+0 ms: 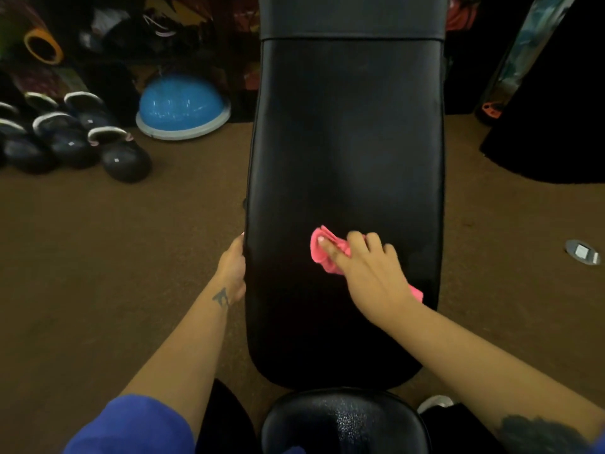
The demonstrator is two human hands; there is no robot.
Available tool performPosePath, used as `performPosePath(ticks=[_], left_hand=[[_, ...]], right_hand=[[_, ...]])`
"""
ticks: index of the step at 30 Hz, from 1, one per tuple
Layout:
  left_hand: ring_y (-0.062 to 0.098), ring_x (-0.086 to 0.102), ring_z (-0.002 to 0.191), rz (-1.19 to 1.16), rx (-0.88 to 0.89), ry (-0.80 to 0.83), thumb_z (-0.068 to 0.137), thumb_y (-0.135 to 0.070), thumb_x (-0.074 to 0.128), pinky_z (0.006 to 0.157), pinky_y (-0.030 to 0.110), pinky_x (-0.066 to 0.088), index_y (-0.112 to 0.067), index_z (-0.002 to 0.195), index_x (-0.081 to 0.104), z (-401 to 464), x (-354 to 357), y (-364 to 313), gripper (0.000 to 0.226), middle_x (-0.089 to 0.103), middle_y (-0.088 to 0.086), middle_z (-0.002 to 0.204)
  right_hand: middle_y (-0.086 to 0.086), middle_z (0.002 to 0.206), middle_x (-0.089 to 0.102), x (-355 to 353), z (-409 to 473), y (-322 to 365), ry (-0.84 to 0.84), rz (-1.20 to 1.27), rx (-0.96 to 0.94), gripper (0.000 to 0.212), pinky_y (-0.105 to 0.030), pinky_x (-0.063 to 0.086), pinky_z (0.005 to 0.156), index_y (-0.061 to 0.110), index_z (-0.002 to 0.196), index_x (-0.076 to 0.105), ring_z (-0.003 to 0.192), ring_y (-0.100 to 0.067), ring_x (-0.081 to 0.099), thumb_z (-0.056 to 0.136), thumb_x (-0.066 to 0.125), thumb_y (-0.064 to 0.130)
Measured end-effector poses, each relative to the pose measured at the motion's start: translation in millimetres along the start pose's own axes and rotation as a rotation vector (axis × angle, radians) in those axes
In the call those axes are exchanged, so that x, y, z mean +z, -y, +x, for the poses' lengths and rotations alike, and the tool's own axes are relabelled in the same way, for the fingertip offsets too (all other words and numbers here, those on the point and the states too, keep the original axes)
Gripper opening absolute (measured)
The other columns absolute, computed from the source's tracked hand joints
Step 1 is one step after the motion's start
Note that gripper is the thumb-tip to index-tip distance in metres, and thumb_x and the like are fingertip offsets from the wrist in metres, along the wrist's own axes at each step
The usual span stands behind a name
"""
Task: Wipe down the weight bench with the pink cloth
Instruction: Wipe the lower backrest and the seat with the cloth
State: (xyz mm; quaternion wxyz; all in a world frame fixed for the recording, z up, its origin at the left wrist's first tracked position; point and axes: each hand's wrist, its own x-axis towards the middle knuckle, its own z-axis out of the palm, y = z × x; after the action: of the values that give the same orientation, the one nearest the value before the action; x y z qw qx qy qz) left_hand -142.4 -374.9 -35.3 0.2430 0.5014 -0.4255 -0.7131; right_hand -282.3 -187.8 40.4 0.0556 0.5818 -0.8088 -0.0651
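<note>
Far out to the left of the gripping hands, dark kettlebells [75, 139] sit on the brown floor [131, 257], with a blue half-ball trainer [181, 106] just beyond them. Nearer in, the left hand [233, 268] rests against the left edge of the weight bench [347, 142], fingers hooked over the side of the pad; how tightly they hold cannot be told. To its right, on the pad's top, the right hand [366, 267] presses down on the bunched pink cloth [322, 249], fingers curled over it, thumb laid across the fabric. The cloth pokes out left of the fingers and again behind the wrist. Right of that hand, a round metal floor plate [582, 252] lies on the floor.
</note>
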Motion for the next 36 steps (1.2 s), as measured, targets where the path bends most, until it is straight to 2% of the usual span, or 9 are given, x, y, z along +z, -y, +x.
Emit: performPosePath(ticks=[2,7,11,16,21,24,26,30,36], left_hand=[[0.025,0.059,0.108,0.010,0.000,0.001,0.100,-0.027,0.040,0.096,0.047,0.048,-0.021,0.133,0.049,-1,1,-1,0.035,0.063,0.003,0.113],[0.028,0.058,0.112,-0.011,-0.048,-0.007,0.099,-0.032,0.040,0.099,0.051,0.045,-0.025,0.131,0.051,-1,-1,-2,0.035,0.063,0.006,0.119],[0.028,0.055,0.116,-0.015,-0.062,0.010,0.100,-0.031,0.038,0.102,0.052,0.041,-0.026,0.132,0.048,-3,-2,-4,0.033,0.061,0.004,0.120],[0.025,0.056,0.108,-0.003,-0.042,0.009,0.102,-0.027,0.036,0.100,0.050,0.043,-0.023,0.133,0.045,-9,3,-7,0.033,0.060,0.003,0.114],[0.027,0.054,0.114,-0.009,-0.073,0.011,0.101,-0.029,0.036,0.102,0.053,0.041,-0.024,0.135,0.044,-8,1,-8,0.035,0.058,0.005,0.120],[0.027,0.054,0.112,-0.009,-0.076,-0.006,0.102,-0.028,0.036,0.102,0.052,0.041,-0.024,0.129,0.048,-9,2,-9,0.030,0.059,0.004,0.115],[0.026,0.055,0.107,-0.013,-0.072,-0.014,0.102,-0.026,0.036,0.101,0.051,0.043,-0.026,0.128,0.048,-11,5,-11,0.028,0.059,0.002,0.111],[0.026,0.056,0.106,-0.021,-0.073,-0.032,0.102,-0.024,0.036,0.100,0.051,0.043,-0.025,0.128,0.049,-13,6,-12,0.028,0.059,0.002,0.110],[0.030,0.050,0.121,0.012,-0.043,-0.022,0.102,-0.019,0.038,0.102,0.052,0.041,-0.020,0.140,0.040,-14,7,-12,0.038,0.055,0.002,0.114]], right_hand=[[-0.012,0.107,0.053,-6,6,8,-0.073,-0.006,0.013,0.082,-0.040,0.044,0.062,0.028,0.139,0.041,0.084,-0.030,0.050,0.064,0.071,0.013],[-0.012,0.138,0.030,9,-23,6,0.088,0.043,-0.168,0.070,-0.045,0.037,0.087,0.031,0.148,0.003,0.114,-0.034,0.035,0.091,0.038,0.013],[-0.008,0.134,0.027,3,-23,-29,0.118,0.023,-0.009,0.095,-0.041,0.037,0.089,0.034,0.147,-0.002,0.112,-0.029,0.035,0.080,0.065,0.030],[-0.014,0.098,0.057,0,-1,-15,-0.139,0.017,0.034,0.071,-0.039,0.044,0.056,0.025,0.132,0.052,0.076,-0.033,0.050,0.063,0.053,0.008],[-0.011,0.134,0.035,14,-32,-23,0.114,0.018,-0.132,0.070,-0.043,0.039,0.084,0.033,0.148,0.009,0.110,-0.032,0.040,0.089,0.043,0.016],[-0.008,0.135,0.029,4,-34,-52,0.110,-0.021,-0.013,0.095,-0.040,0.037,0.088,0.036,0.147,-0.002,0.112,-0.028,0.035,0.079,0.064,0.030],[-0.009,0.130,0.033,-7,-20,-56,0.078,-0.019,0.071,0.100,-0.041,0.040,0.084,0.033,0.148,0.004,0.108,-0.029,0.039,0.074,0.070,0.025],[-0.015,0.095,0.055,-8,6,-35,-0.206,0.041,0.096,0.069,-0.039,0.043,0.055,0.022,0.132,0.052,0.074,-0.034,0.050,0.064,0.053,0.007],[-0.015,0.104,0.057,22,-31,-42,-0.144,0.035,-0.043,0.062,-0.042,0.046,0.058,0.025,0.136,0.046,0.079,-0.033,0.050,0.075,0.039,0.017]])
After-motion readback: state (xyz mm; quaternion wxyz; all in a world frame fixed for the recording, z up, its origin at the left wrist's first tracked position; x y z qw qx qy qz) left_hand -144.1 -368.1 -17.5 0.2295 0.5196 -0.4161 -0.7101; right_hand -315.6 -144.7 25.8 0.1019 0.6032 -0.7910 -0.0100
